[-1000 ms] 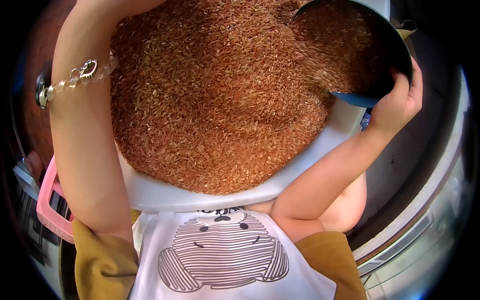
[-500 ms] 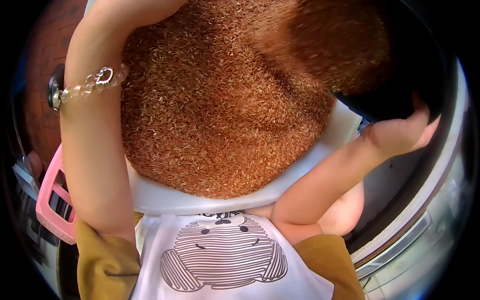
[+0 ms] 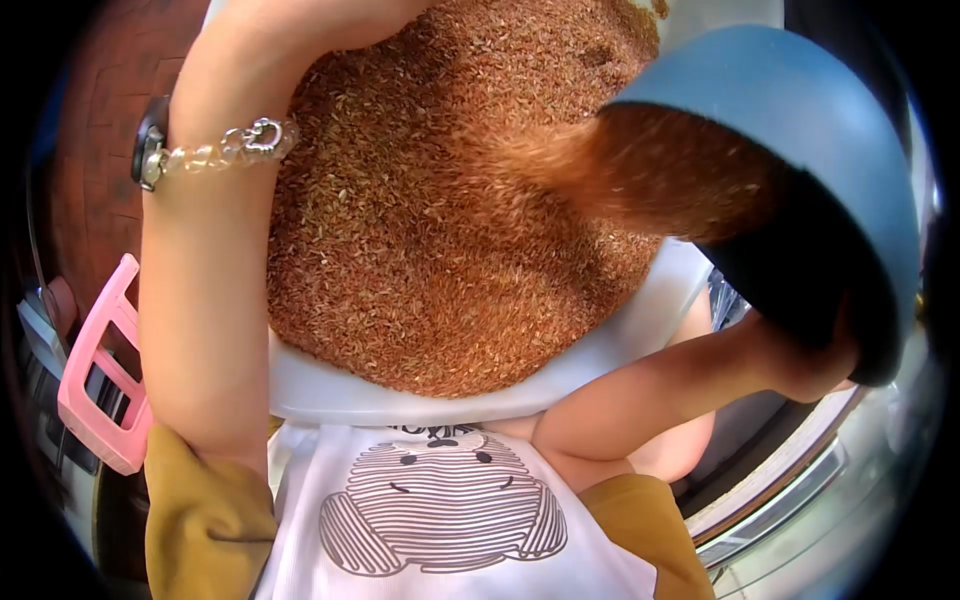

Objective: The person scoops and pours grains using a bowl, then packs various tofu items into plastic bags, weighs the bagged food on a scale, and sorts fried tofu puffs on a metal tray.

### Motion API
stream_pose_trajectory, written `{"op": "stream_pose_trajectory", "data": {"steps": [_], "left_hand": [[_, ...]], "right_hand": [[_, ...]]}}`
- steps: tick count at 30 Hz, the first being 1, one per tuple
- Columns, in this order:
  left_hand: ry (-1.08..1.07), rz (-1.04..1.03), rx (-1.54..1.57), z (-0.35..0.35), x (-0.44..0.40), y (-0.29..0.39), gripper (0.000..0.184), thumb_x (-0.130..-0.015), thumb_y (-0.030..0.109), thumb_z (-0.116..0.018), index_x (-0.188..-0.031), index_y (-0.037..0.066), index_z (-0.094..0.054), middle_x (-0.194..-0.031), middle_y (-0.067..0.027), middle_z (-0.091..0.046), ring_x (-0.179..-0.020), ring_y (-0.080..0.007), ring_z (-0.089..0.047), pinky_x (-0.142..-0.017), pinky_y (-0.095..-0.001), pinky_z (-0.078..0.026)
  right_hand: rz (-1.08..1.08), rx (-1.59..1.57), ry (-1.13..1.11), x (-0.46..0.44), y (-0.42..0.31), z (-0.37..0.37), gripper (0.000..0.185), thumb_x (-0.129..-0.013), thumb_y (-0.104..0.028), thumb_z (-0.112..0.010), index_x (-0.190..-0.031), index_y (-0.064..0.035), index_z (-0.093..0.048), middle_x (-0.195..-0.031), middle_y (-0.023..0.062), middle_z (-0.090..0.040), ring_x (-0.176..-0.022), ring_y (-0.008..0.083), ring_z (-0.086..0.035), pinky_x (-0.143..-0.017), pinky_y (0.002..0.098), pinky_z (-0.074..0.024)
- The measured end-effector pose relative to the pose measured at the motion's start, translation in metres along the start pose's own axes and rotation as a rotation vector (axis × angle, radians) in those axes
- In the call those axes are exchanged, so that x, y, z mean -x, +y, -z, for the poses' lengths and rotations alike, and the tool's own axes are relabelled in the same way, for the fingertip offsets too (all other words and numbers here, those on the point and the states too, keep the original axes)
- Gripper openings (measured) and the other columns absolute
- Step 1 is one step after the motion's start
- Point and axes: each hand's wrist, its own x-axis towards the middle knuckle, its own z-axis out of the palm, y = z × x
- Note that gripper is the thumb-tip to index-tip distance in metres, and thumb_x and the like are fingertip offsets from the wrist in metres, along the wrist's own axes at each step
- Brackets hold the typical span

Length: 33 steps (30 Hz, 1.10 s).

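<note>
The bowl [image 3: 800,90] tips further over the tray [image 3: 400,402]; your right hand [image 3: 805,365] suitably pinches its seemingly stiff rim; left hand [image 3: 385,22] unclear.

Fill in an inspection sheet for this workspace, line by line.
Surface: white tray, largely covered by reddish-brown grains.
Job's things: blue bowl, tilted, a blurred stream of grains at its mouth.
Clutter: pink slotted object, left of the tray.
Hands: right hand holds the bowl; left hand is cut off by the top edge, grip unclear.
Cables: nothing clearly seen.
Surroundings: reddish tiled floor, upper left.
</note>
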Motion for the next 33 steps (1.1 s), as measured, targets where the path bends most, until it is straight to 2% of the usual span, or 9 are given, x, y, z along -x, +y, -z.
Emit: {"op": "stream_pose_trajectory", "data": {"steps": [2, 6, 7, 12, 17, 20, 23, 27, 33], "left_hand": [[-0.071, 0.059, 0.010, 0.004, -0.007, -0.002, 0.030, -0.088, 0.023, -0.049, -0.091, -0.004, -0.062, -0.092, -0.0232, -0.062, -0.091, -0.0368, -0.058, -0.084, -0.0424, -0.044], [-0.029, -0.015, 0.015, 0.002, -0.004, -0.008, 0.028, -0.087, 0.021, -0.050, -0.089, -0.004, -0.062, -0.085, -0.0226, -0.062, -0.088, -0.0370, -0.059, -0.082, -0.0421, -0.045], [0.116, -0.100, -0.029, -0.034, -0.021, -0.034, 0.038, -0.090, 0.030, -0.050, -0.117, 0.003, -0.056, -0.112, -0.0197, -0.058, -0.106, -0.0321, -0.054, -0.091, -0.0374, -0.042], [0.167, -0.066, -0.029, -0.030, -0.017, -0.033, 0.037, -0.090, 0.029, -0.049, -0.113, 0.001, -0.056, -0.108, -0.0192, -0.060, -0.102, -0.0332, -0.056, -0.087, -0.0386, -0.044], [-0.016, -0.018, -0.038, -0.019, -0.021, -0.024, 0.035, -0.091, 0.028, -0.049, -0.109, 0.000, -0.057, -0.102, -0.0184, -0.061, -0.099, -0.0330, -0.056, -0.084, -0.0398, -0.045], [0.089, -0.039, -0.054, -0.029, -0.021, -0.029, 0.033, -0.091, 0.027, -0.049, -0.107, 0.000, -0.058, -0.101, -0.0183, -0.062, -0.099, -0.0331, -0.056, -0.084, -0.0401, -0.045], [0.048, -0.068, -0.054, -0.025, -0.019, -0.029, 0.034, -0.091, 0.027, -0.048, -0.109, 0.001, -0.058, -0.104, -0.0177, -0.061, -0.100, -0.0328, -0.056, -0.086, -0.0395, -0.044], [0.145, -0.062, -0.030, -0.033, -0.017, -0.029, 0.036, -0.092, 0.028, -0.046, -0.114, 0.001, -0.056, -0.110, -0.0167, -0.060, -0.103, -0.0319, -0.055, -0.089, -0.0381, -0.044], [0.129, -0.064, -0.033, -0.032, -0.018, -0.032, 0.037, -0.092, 0.029, -0.046, -0.117, 0.002, -0.054, -0.114, -0.0163, -0.058, -0.107, -0.0311, -0.054, -0.091, -0.0371, -0.043]], "right_hand": [[0.014, 0.059, 0.098, -0.001, -0.002, 0.008, 0.037, -0.069, -0.010, -0.049, -0.097, 0.0134, -0.056, -0.099, 0.0305, -0.058, -0.089, 0.0382, -0.061, -0.078, 0.0437, -0.0543], [0.014, 0.140, 0.301, -0.008, -0.003, 0.002, 0.037, -0.069, -0.010, -0.049, -0.098, 0.0126, -0.056, -0.099, 0.0295, -0.057, -0.089, 0.0373, -0.061, -0.078, 0.0430, -0.0540], [0.015, 0.152, 0.354, -0.010, -0.002, 0.000, 0.037, -0.069, -0.010, -0.049, -0.099, 0.0124, -0.055, -0.100, 0.0293, -0.057, -0.089, 0.0370, -0.061, -0.078, 0.0428, -0.0539], [0.029, 0.215, 0.515, -0.017, -0.006, 0.005, 0.038, -0.069, -0.009, -0.049, -0.100, 0.0114, -0.055, -0.100, 0.0280, -0.057, -0.088, 0.0358, -0.060, -0.078, 0.0418, -0.0534], [0.035, 0.246, 0.580, -0.015, -0.010, 0.012, 0.038, -0.069, -0.008, -0.049, -0.102, 0.0104, -0.054, -0.101, 0.0267, -0.057, -0.088, 0.0347, -0.060, -0.077, 0.0408, -0.0530], [0.027, 0.251, 0.609, -0.013, -0.011, 0.011, 0.038, -0.069, -0.008, -0.049, -0.103, 0.0098, -0.053, -0.101, 0.0259, -0.057, -0.087, 0.0340, -0.060, -0.077, 0.0403, -0.0527], [0.005, 0.248, 0.628, -0.011, -0.008, 0.001, 0.039, -0.069, -0.007, -0.049, -0.104, 0.0093, -0.053, -0.101, 0.0252, -0.056, -0.087, 0.0333, -0.060, -0.077, 0.0397, -0.0525], [-0.034, 0.233, 0.620, -0.008, -0.004, -0.017, 0.039, -0.069, -0.007, -0.049, -0.105, 0.0085, -0.052, -0.102, 0.0242, -0.056, -0.087, 0.0323, -0.059, -0.077, 0.0389, -0.0521], [-0.088, 0.216, 0.593, 0.000, -0.004, -0.027, 0.040, -0.069, -0.006, -0.050, -0.107, 0.0073, -0.051, -0.102, 0.0226, -0.056, -0.086, 0.0309, -0.059, -0.076, 0.0377, -0.0516]]}}
